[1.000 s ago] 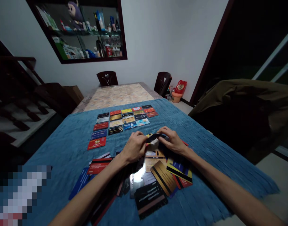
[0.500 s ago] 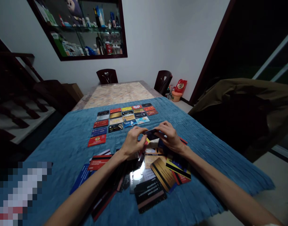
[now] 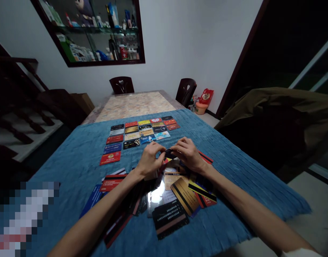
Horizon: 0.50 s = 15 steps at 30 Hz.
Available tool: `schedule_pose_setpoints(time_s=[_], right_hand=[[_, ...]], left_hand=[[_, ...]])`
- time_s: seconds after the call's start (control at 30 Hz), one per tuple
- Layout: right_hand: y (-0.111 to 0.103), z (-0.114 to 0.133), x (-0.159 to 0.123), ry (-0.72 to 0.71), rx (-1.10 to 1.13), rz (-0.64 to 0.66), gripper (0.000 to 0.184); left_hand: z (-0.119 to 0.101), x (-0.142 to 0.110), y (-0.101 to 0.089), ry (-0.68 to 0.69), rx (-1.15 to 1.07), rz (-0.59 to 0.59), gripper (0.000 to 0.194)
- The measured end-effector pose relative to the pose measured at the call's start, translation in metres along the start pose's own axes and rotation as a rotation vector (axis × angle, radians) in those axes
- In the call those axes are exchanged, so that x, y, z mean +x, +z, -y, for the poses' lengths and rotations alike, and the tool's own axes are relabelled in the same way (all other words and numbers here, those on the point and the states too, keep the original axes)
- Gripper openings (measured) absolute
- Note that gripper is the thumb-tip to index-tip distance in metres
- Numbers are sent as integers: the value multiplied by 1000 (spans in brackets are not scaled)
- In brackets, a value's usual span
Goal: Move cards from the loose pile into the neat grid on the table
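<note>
A dark plastic card [image 3: 169,154] is pinched between my two hands above a loose pile of cards. My left hand [image 3: 151,160] grips its left end with thumb and fingers, and my right hand [image 3: 189,155] grips the right end, covering much of it. Below them lie a gold card [image 3: 185,194], a black card [image 3: 170,218] with a magnetic stripe, a red card [image 3: 110,182] and several others, partly hidden by my forearms. Beyond my hands, cards are laid out in rows, among them a red card [image 3: 110,158] and a black card [image 3: 131,143].
A blue cloth [image 3: 233,185] covers the near part of the table [image 3: 137,103]. Two chairs [image 3: 185,92] stand at its far end. A coat-like brown cloth [image 3: 260,107] hangs at the right. A lit wall cabinet [image 3: 99,32] holds bottles and a plush toy.
My hands have drawn closer together on the dark card, and it has tilted so that less of its face shows. The rows of cards are unchanged.
</note>
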State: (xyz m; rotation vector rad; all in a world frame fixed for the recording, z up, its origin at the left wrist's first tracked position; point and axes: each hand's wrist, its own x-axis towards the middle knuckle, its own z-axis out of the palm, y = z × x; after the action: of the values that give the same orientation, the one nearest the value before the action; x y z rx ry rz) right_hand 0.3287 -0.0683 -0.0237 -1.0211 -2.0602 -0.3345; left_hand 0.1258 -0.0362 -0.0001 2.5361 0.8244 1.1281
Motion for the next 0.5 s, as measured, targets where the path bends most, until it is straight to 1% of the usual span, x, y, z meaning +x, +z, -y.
schedule_pose_setpoints(time_s=[0.13, 0.3, 0.4, 0.5], right_hand=[[3, -3, -4, 35, 57, 57, 18], [9, -5, -8, 66, 90, 81, 18], [12, -5, -8, 86, 90, 117, 21], [13, -4, -7, 76, 62, 166, 21]], left_hand=[[3, -2, -5, -55, 37, 49, 15], [10, -10, -8, -149, 101, 142, 16], [12, -18, -8, -171, 130, 173, 28], [12, -23, -8, -163, 163, 183, 40]])
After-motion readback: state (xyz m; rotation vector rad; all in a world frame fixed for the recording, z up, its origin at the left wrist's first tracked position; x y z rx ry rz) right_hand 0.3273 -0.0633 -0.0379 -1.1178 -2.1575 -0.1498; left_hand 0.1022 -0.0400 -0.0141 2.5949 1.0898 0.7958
